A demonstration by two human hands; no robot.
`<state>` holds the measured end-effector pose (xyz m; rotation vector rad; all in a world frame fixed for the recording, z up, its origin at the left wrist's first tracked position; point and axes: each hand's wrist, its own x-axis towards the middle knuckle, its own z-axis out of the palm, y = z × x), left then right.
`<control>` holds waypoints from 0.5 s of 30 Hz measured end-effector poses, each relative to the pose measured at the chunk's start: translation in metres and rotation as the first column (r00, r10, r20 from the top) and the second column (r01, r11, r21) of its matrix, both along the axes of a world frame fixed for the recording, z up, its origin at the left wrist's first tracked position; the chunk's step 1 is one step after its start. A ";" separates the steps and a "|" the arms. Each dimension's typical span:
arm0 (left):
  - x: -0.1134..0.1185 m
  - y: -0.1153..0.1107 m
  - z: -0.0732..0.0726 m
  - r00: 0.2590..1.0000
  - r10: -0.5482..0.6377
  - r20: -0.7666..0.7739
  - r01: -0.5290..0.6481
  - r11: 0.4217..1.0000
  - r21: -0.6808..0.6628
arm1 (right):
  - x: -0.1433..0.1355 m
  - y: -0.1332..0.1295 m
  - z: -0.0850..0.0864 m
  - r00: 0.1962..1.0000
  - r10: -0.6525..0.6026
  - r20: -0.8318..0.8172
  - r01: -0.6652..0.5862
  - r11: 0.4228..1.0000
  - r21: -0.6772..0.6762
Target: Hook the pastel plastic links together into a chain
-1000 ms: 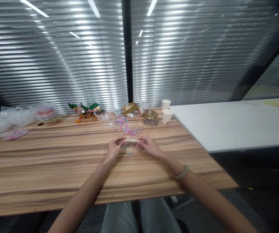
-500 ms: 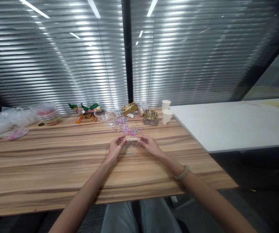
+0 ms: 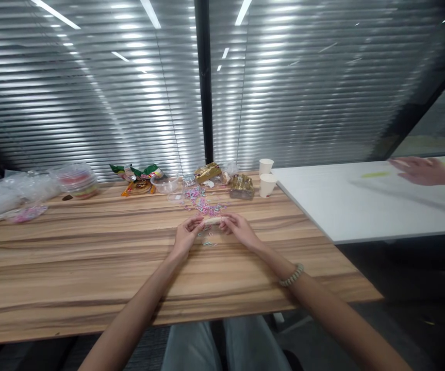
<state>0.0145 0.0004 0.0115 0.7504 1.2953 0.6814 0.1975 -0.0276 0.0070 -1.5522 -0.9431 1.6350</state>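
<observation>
A small pale, elongated piece (image 3: 213, 220) is held level between my two hands, just above the wooden table (image 3: 129, 268). My left hand (image 3: 187, 234) pinches its left end between thumb and fingers. At the other end, my right hand (image 3: 239, 229) grips it the same way, with a beaded bracelet on that wrist. Beyond my fingers lies a scattered pile of small pink, white and green bits (image 3: 208, 207), and a few more lie below the piece. What exactly the piece is, I cannot make out.
Two paper cups (image 3: 267, 186), a gold wrapper (image 3: 207, 173), a clear bowl (image 3: 164, 184) and green packets (image 3: 150, 171) stand along the back. Stacked tubs (image 3: 76, 180) and plastic bags are left. Another person's hand (image 3: 425, 171) is over the white table (image 3: 323, 201).
Another person's hand has come in over the white table at the right, near a yellow-green streak. My hands stay nearly in place, and the pale piece has tilted slightly.
</observation>
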 end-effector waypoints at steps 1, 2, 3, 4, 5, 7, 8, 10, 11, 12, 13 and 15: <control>0.000 0.000 0.000 1.000 -0.002 0.000 0.002 1.000 0.000 | 0.000 0.000 -0.001 1.000 -0.005 -0.002 0.005 1.000 -0.008; 0.000 0.000 0.000 1.000 -0.005 -0.003 0.005 1.000 0.002 | 0.001 0.000 -0.001 1.000 -0.007 -0.002 0.007 1.000 -0.016; 0.000 0.000 0.000 1.000 -0.009 -0.010 0.009 1.000 0.006 | 0.001 0.001 -0.001 1.000 -0.007 0.000 0.007 1.000 -0.025; -0.001 0.000 0.000 1.000 -0.014 -0.018 0.014 1.000 0.010 | 0.002 0.001 -0.001 1.000 -0.007 0.002 0.007 0.999 -0.034; -0.001 -0.001 0.000 0.999 -0.021 -0.027 0.022 1.000 0.014 | 0.002 0.001 -0.001 1.000 -0.008 0.004 0.008 0.999 -0.040; -0.001 -0.001 0.000 0.999 -0.037 -0.039 0.038 0.999 0.021 | 0.002 0.000 0.000 1.000 -0.011 0.007 0.012 0.999 -0.046; -0.001 -0.001 0.000 0.998 -0.042 -0.041 0.043 0.999 0.024 | 0.002 0.000 0.001 1.000 -0.013 0.008 0.014 0.999 -0.045; -0.001 -0.001 0.002 0.998 -0.053 -0.036 0.054 0.998 0.025 | 0.002 0.000 0.002 1.000 -0.004 0.015 0.004 0.999 -0.038; 0.000 -0.001 0.003 0.998 -0.059 -0.030 0.060 0.998 0.021 | 0.002 0.000 0.002 1.000 0.012 0.021 -0.012 0.999 -0.031; 0.000 -0.001 0.004 0.997 -0.067 -0.023 0.067 0.998 0.014 | 0.002 0.000 0.003 0.999 0.031 0.028 -0.030 0.999 -0.020; 0.000 -0.002 0.005 0.997 -0.078 -0.014 0.078 0.997 0.006 | 0.001 0.000 0.003 0.998 0.049 0.036 -0.049 0.999 -0.008; 0.001 -0.002 0.006 0.996 -0.095 0.003 0.095 0.996 -0.005 | 0.000 -0.001 0.004 0.996 0.074 0.045 -0.075 0.997 0.017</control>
